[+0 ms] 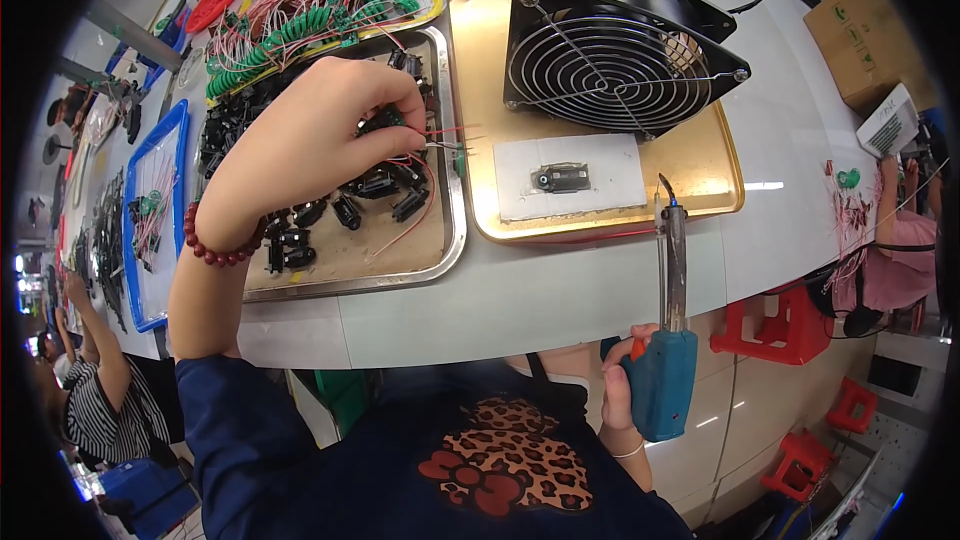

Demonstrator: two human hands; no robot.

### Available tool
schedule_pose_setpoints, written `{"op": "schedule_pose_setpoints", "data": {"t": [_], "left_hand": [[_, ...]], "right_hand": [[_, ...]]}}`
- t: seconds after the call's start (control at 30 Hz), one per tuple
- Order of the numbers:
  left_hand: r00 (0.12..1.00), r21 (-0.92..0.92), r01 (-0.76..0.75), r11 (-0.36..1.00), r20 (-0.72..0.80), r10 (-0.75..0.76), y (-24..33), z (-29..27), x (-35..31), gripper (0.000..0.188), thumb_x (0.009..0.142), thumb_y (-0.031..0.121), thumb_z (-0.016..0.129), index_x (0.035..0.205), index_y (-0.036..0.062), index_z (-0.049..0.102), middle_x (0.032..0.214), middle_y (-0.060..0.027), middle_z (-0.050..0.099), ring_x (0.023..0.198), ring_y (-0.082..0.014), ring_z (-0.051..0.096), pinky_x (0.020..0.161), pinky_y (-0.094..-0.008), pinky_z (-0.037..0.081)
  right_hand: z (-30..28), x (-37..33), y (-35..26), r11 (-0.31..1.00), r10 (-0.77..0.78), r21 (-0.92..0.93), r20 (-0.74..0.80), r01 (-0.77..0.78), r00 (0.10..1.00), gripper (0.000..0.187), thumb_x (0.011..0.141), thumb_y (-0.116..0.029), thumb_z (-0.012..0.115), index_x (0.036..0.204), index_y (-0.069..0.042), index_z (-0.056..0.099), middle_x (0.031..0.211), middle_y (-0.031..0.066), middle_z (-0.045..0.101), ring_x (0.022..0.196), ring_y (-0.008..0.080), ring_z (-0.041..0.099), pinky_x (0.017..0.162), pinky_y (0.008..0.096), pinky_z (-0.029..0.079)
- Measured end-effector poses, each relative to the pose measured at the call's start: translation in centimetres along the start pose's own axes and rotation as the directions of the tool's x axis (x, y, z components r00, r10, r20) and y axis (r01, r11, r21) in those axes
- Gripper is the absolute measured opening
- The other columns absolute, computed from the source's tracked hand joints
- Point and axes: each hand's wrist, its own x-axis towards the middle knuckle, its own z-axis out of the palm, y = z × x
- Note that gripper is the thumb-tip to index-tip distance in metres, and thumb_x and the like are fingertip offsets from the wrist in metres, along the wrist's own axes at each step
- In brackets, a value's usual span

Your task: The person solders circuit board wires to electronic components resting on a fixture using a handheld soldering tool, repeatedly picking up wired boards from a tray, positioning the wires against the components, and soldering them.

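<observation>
My left hand (345, 125) is closed in a pinch over a metal tray (440, 260) of small black cylindrical parts (345, 210). Thin red and white wires (440, 131) stick out from its fingertips toward the right. Whatever they join on to is mostly hidden by the fingers. My right hand (620, 392) grips a teal soldering gun (664, 380) at the table's front edge, a finger on its orange trigger. Its bent tip (668, 190) points upward beside a white block (510, 198). On that block lies a single black part (563, 177), apart from both hands.
A black fan with a wire guard (610, 80) stands on a gold tray (720, 202) behind the block. Green coils and wires (300, 35) fill a yellow-rimmed tray at the far left. Beside them is a blue tray (150, 310). Co-workers sit left and right; red stools (775, 325) stand below.
</observation>
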Motion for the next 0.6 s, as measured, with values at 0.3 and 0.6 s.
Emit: {"op": "schedule_pose_setpoints", "data": {"t": [0.3, 0.6], "left_hand": [[0.986, -0.617, -0.127, 0.777, 0.009, 0.168, -0.1, 3.3, 0.7, 0.014, 0.087, 0.011, 0.068, 0.085, -0.0004, 0.061, 0.088, -0.0076, 0.066, 0.076, -0.0107, 0.06, 0.07, -0.0241, 0.047], [0.999, -0.889, 0.028, 0.458, 0.045, 0.026, 1.0, 4.0, 1.6, 0.015, 0.094, 0.012, 0.061, 0.096, -0.0025, 0.063, 0.076, -0.0036, 0.065, 0.063, -0.0041, 0.057, 0.056, -0.0176, 0.045]], "right_hand": [[0.3, 0.2, -0.2, 0.999, -0.009, 0.044, -0.022, 0.01, 1.0, 0.045, 0.082, -0.016, 0.067, 0.116, 0.006, 0.047, 0.093, 0.0113, 0.058, 0.062, 0.0144, 0.058, 0.07, 0.0275, 0.043], [-0.2, 0.0, -0.1, 1.0, -0.016, 0.01, 0.017, 0.016, 1.0, 0.043, 0.081, -0.013, 0.066, 0.115, 0.005, 0.046, 0.097, 0.0125, 0.057, 0.061, 0.0142, 0.057, 0.068, 0.0272, 0.044]]}}
